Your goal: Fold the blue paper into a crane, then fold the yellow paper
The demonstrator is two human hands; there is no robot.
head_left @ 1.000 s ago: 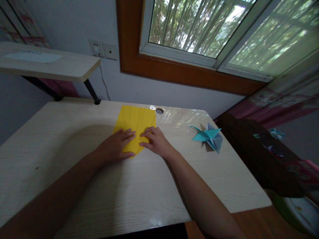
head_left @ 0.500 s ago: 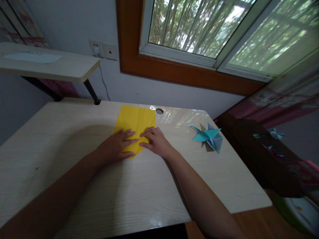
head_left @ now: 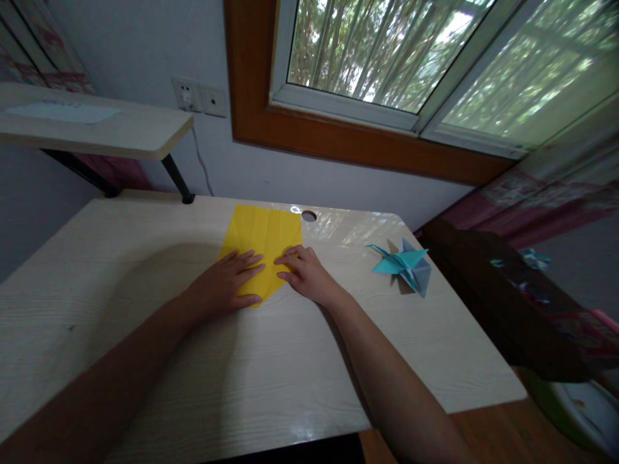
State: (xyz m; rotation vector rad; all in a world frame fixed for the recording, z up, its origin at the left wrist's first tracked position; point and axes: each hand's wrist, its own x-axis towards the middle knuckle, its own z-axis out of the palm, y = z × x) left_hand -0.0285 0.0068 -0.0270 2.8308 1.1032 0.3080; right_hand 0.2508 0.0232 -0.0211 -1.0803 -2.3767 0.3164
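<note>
A sheet of yellow paper (head_left: 265,233) lies flat on the desk, with faint crease lines and its near end narrowed to a blunt point. My left hand (head_left: 231,278) rests on the paper's left and near part, open, with the fingers spread. On the right edge of the same sheet lies my right hand (head_left: 304,274), its fingers bent a little but apart, touching the paper. Both hands cover parts of the near half. Off to the right stands a folded blue paper crane (head_left: 405,263), with no hand near it.
The pale wooden desk (head_left: 290,367) reaches to the wall below the window. A raised shelf (head_left: 140,132) on black legs holds a white sheet (head_left: 62,111) at the back left. A round cable hole (head_left: 308,216) sits just beyond the paper's far right corner.
My right hand has slid slightly to the right, and its thumb has shifted up and away from my left hand. My left fingers have shifted only a little. The paper stays in place.
</note>
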